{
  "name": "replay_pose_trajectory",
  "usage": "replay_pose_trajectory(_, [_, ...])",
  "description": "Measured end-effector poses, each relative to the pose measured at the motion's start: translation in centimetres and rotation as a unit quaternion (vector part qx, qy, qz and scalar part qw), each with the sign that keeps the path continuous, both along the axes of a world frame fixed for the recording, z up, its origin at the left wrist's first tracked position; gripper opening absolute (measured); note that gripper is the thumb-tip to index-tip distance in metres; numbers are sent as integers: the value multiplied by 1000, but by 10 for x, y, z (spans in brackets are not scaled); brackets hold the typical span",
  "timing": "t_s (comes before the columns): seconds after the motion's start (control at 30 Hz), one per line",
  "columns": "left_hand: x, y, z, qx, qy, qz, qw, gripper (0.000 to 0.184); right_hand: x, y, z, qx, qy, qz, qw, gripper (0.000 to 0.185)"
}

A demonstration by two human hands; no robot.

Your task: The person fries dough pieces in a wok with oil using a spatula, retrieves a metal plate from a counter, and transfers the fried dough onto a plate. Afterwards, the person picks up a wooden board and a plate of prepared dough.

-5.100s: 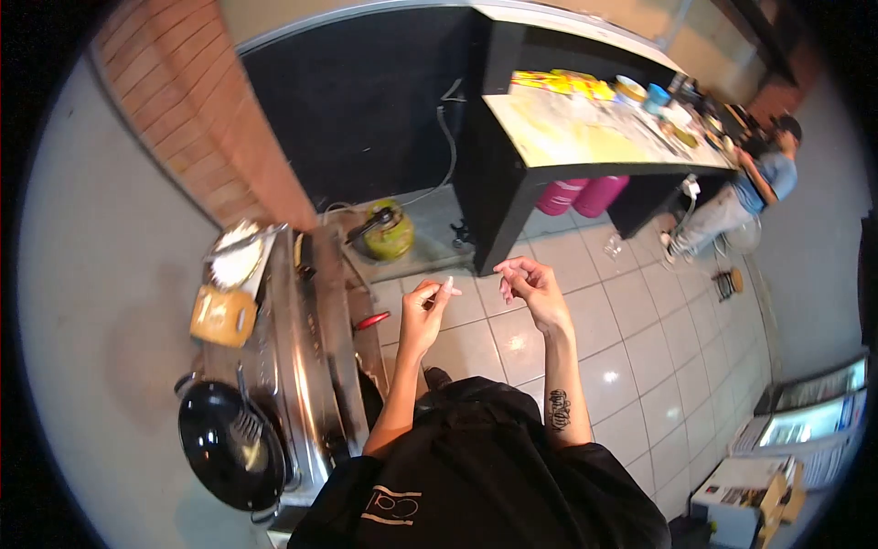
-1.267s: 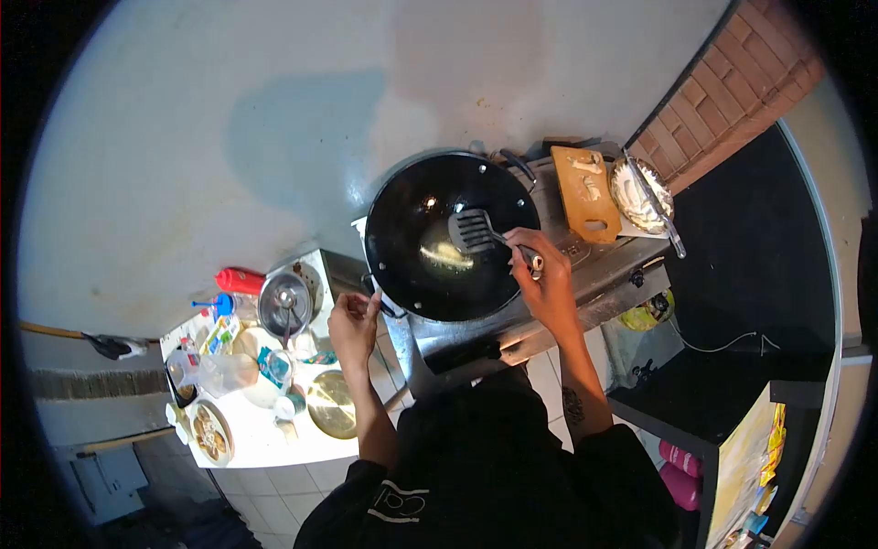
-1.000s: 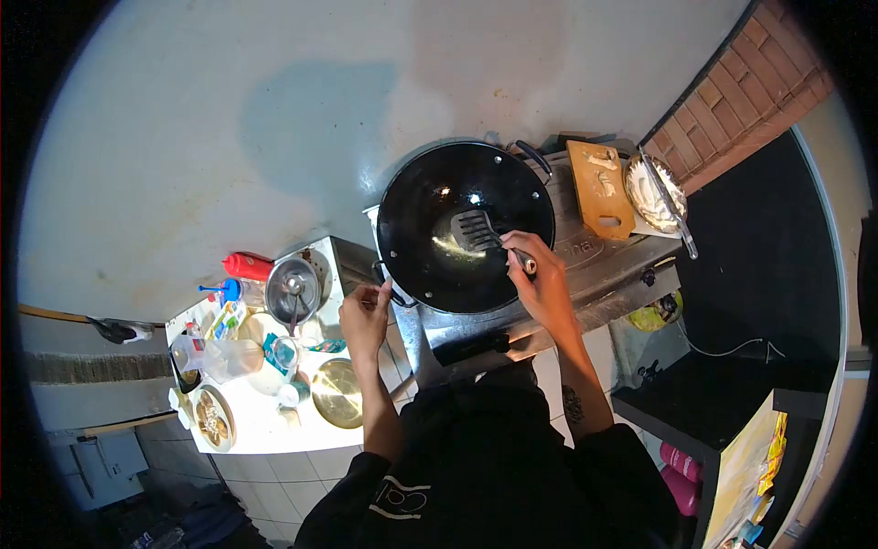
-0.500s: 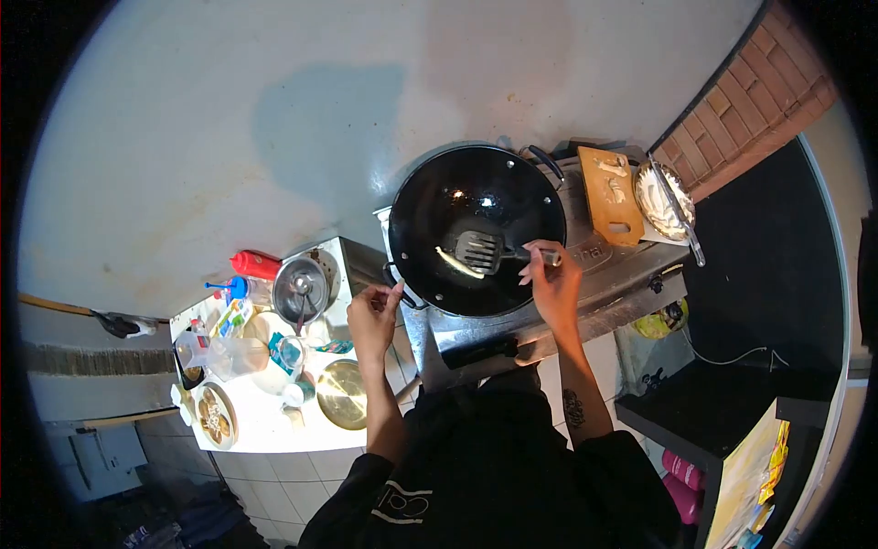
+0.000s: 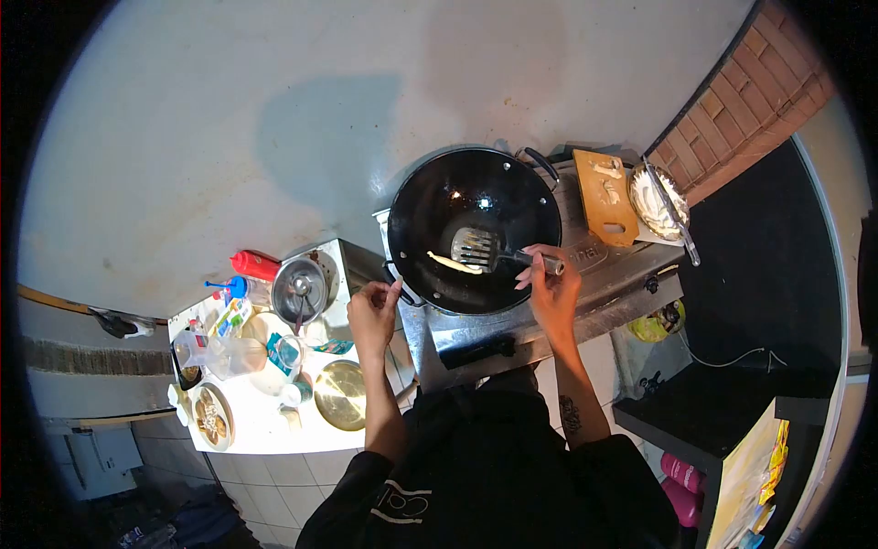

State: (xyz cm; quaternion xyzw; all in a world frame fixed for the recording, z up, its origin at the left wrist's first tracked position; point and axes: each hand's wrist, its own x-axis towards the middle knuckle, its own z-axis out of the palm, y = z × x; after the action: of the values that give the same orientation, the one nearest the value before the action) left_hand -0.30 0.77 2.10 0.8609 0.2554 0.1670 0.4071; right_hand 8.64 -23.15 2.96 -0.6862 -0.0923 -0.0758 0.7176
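Note:
A black wok (image 5: 485,197) sits on the stove, with a thin pale strip of food (image 5: 454,263) lying in its lower left part. My right hand (image 5: 554,291) is closed round the handle of a slotted spatula (image 5: 476,248). The spatula's head is inside the wok, right beside the strip and partly over its end. At the wok's lower left side, my left hand (image 5: 373,316) has its fingertips pinched at the dark side handle (image 5: 411,297). The fingers hide part of that handle.
Right of the wok are a wooden cutting board (image 5: 599,206) with pale pieces and a bowl of white food (image 5: 655,203) with a knife across it. The left table holds a steel bowl (image 5: 300,291), a red bottle (image 5: 255,265), a round gold-coloured pan (image 5: 340,395) and a plate of food (image 5: 213,417).
The spatula's head has shifted slightly left and up in the wok, and its angle has changed. The strip lies a little further left. My left hand stays at the handle.

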Motion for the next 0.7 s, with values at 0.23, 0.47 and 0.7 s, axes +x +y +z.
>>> replay_pose_trajectory(0.23, [0, -1, -2, 7, 15, 15, 1000, 33, -12, -6, 4, -77, -58, 6, 995, 13])
replay_pose_trajectory(0.47, [1, -1, -1, 4, 12, 17, 1000, 34, -28, -13, 9, -125, -96, 52, 986, 16])
replay_pose_trajectory(0.7, [0, 0, -2, 11, 10, 9, 1000, 34, -25, -11, 2, -134, -145, 36, 980, 13])
